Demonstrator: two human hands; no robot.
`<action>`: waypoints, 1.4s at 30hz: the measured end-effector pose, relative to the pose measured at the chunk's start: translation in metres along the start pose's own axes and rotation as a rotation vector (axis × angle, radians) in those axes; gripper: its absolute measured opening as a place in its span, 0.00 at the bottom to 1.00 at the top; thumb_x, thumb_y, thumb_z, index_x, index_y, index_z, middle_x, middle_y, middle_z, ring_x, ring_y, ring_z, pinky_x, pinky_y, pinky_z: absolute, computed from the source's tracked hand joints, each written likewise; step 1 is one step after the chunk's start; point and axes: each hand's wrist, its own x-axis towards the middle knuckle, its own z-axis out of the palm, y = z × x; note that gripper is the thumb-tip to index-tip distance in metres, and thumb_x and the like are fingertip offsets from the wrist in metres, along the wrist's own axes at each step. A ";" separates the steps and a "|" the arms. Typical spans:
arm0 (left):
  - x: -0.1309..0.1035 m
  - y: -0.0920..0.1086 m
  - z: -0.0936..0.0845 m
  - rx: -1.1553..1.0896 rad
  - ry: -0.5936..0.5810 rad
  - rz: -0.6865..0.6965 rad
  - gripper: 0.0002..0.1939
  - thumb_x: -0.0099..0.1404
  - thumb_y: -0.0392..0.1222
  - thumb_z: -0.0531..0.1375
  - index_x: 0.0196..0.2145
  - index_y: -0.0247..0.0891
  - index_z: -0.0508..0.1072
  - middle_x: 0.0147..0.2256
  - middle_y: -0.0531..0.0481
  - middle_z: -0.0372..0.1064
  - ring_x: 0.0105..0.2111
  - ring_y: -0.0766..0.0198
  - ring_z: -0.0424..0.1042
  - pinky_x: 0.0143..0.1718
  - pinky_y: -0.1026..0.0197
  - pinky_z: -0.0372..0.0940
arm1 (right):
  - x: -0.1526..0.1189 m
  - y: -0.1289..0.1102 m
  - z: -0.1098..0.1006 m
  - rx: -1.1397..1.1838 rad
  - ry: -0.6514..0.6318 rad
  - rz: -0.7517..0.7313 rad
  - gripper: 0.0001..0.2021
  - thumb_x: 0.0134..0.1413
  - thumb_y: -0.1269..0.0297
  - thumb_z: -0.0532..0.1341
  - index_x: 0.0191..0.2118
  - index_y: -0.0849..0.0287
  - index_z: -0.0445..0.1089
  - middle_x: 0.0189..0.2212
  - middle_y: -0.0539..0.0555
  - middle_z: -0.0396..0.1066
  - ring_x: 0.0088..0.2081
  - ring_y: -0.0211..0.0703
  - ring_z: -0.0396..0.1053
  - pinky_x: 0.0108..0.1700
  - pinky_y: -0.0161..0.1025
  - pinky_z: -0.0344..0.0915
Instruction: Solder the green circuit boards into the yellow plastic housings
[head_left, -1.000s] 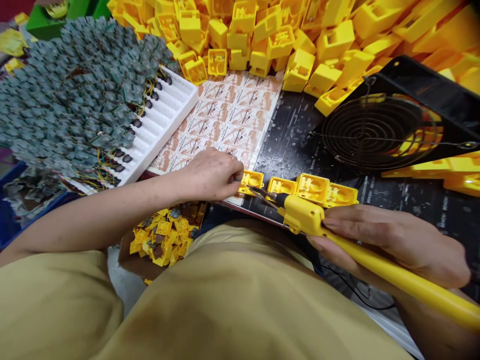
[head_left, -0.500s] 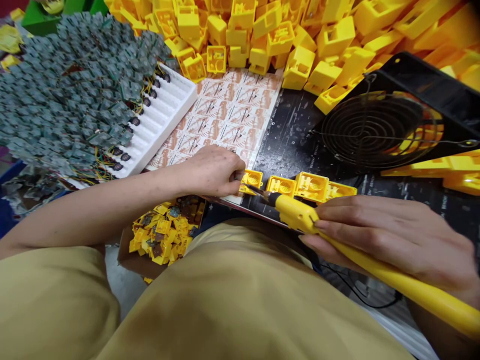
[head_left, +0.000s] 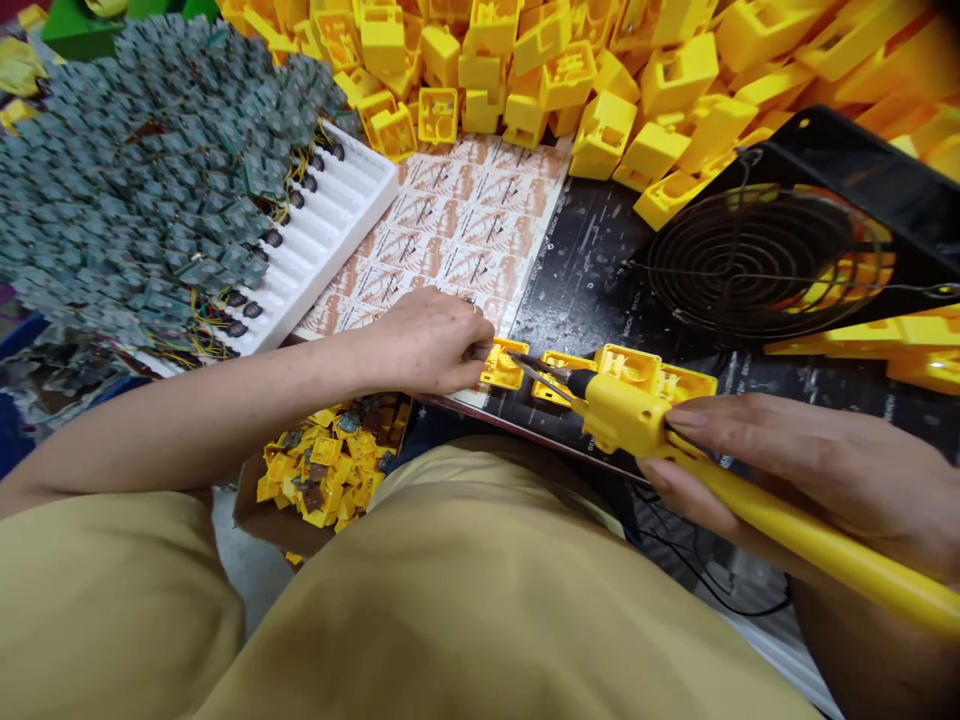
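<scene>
My left hand (head_left: 442,345) is closed at the left side of a small open yellow plastic housing (head_left: 510,374), its fingertips pressed to the edge and partly hidden. In my right hand (head_left: 825,465) is a yellow soldering iron (head_left: 626,412) with a black collar, a metal tip and a thin guide tube beneath. The tip points left, over the right part of that housing; whether it touches cannot be made out. Just right of it, partly behind the iron, stand several similar open yellow housings (head_left: 628,366) in a row on the black bench top (head_left: 574,270).
A black fan (head_left: 739,255) with a wire guard stands at the right. Yellow housings (head_left: 570,75) are heaped along the back. Circuit boards (head_left: 150,170) are piled on a white foam tray (head_left: 330,225) at the left. A printed sheet (head_left: 465,220) lies mid-bench; below sits a box of yellow parts (head_left: 322,475).
My right hand has drawn the soldering iron back to the right, its tip now farther from my left fingers. My left hand stays at the same housing.
</scene>
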 end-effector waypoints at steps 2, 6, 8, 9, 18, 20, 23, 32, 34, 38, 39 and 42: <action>-0.002 0.000 0.002 -0.020 0.023 -0.006 0.10 0.60 0.41 0.56 0.31 0.39 0.77 0.28 0.50 0.75 0.31 0.62 0.72 0.32 0.63 0.57 | 0.001 -0.001 -0.001 -0.028 -0.024 -0.006 0.12 0.62 0.62 0.59 0.51 0.51 0.67 0.29 0.50 0.75 0.29 0.37 0.75 0.32 0.33 0.74; -0.003 -0.002 0.004 -0.071 0.019 0.002 0.10 0.61 0.41 0.56 0.32 0.39 0.77 0.29 0.50 0.75 0.32 0.62 0.72 0.33 0.62 0.57 | 0.002 -0.007 -0.002 -0.008 -0.014 -0.053 0.10 0.60 0.66 0.62 0.47 0.53 0.68 0.28 0.50 0.75 0.30 0.36 0.75 0.36 0.31 0.75; -0.003 -0.003 0.004 -0.084 0.004 0.002 0.10 0.61 0.40 0.56 0.33 0.39 0.77 0.29 0.50 0.76 0.32 0.62 0.72 0.33 0.63 0.57 | 0.003 -0.010 0.000 0.026 -0.020 -0.046 0.05 0.59 0.66 0.62 0.41 0.54 0.68 0.27 0.50 0.74 0.30 0.36 0.75 0.37 0.32 0.75; -0.003 -0.003 0.004 -0.085 0.000 0.001 0.10 0.61 0.40 0.56 0.33 0.39 0.78 0.29 0.50 0.75 0.32 0.63 0.72 0.33 0.63 0.57 | 0.004 -0.011 0.000 0.039 -0.029 -0.027 0.03 0.60 0.65 0.62 0.39 0.53 0.67 0.27 0.50 0.74 0.30 0.36 0.75 0.37 0.33 0.75; 0.000 -0.002 0.005 -0.052 0.015 0.005 0.10 0.61 0.41 0.55 0.32 0.39 0.77 0.29 0.50 0.75 0.32 0.62 0.72 0.34 0.62 0.57 | 0.032 -0.014 0.001 -0.028 -0.073 -0.237 0.07 0.56 0.69 0.66 0.35 0.54 0.66 0.24 0.48 0.73 0.26 0.35 0.74 0.32 0.31 0.76; 0.000 -0.002 0.005 -0.052 0.013 0.003 0.11 0.61 0.42 0.55 0.32 0.39 0.77 0.29 0.49 0.75 0.31 0.62 0.71 0.33 0.62 0.57 | 0.031 -0.015 -0.003 -0.020 -0.090 -0.234 0.07 0.55 0.69 0.66 0.35 0.55 0.66 0.24 0.48 0.73 0.27 0.34 0.74 0.33 0.32 0.76; 0.000 -0.003 0.004 -0.050 0.017 0.012 0.11 0.61 0.44 0.56 0.32 0.38 0.78 0.28 0.49 0.75 0.31 0.62 0.71 0.33 0.62 0.57 | 0.018 -0.013 -0.007 -0.027 -0.079 -0.114 0.05 0.59 0.65 0.64 0.36 0.53 0.66 0.26 0.49 0.74 0.30 0.34 0.74 0.36 0.34 0.75; 0.000 -0.007 0.005 -0.105 0.040 0.020 0.10 0.59 0.42 0.56 0.31 0.39 0.78 0.28 0.50 0.75 0.29 0.64 0.70 0.33 0.63 0.56 | 0.012 -0.008 0.007 -0.007 -0.050 -0.124 0.04 0.63 0.63 0.60 0.37 0.53 0.65 0.27 0.49 0.73 0.30 0.33 0.74 0.36 0.33 0.74; 0.001 -0.007 0.007 -0.079 0.039 0.029 0.10 0.59 0.41 0.56 0.31 0.39 0.78 0.27 0.50 0.74 0.29 0.63 0.70 0.33 0.62 0.56 | 0.016 -0.007 0.007 0.015 -0.032 -0.167 0.05 0.60 0.65 0.63 0.37 0.55 0.65 0.26 0.50 0.73 0.29 0.33 0.74 0.35 0.32 0.74; 0.002 -0.007 0.007 -0.058 0.047 0.051 0.10 0.59 0.42 0.56 0.31 0.39 0.77 0.26 0.51 0.73 0.28 0.64 0.69 0.33 0.63 0.57 | 0.014 -0.003 -0.003 -0.003 -0.076 -0.133 0.05 0.59 0.66 0.64 0.38 0.54 0.66 0.27 0.50 0.74 0.31 0.34 0.74 0.36 0.33 0.74; 0.002 -0.007 0.007 -0.054 0.049 0.057 0.10 0.59 0.43 0.57 0.31 0.39 0.77 0.26 0.51 0.73 0.28 0.64 0.69 0.32 0.63 0.57 | 0.012 -0.001 -0.006 -0.007 -0.095 -0.135 0.05 0.59 0.66 0.63 0.39 0.54 0.66 0.29 0.51 0.74 0.31 0.34 0.74 0.36 0.33 0.75; 0.003 -0.007 0.006 -0.043 0.049 0.056 0.10 0.60 0.43 0.57 0.31 0.39 0.77 0.26 0.51 0.73 0.28 0.65 0.69 0.33 0.63 0.57 | 0.008 0.003 -0.011 0.007 -0.081 -0.130 0.04 0.60 0.65 0.62 0.40 0.53 0.67 0.29 0.51 0.74 0.30 0.35 0.74 0.33 0.32 0.74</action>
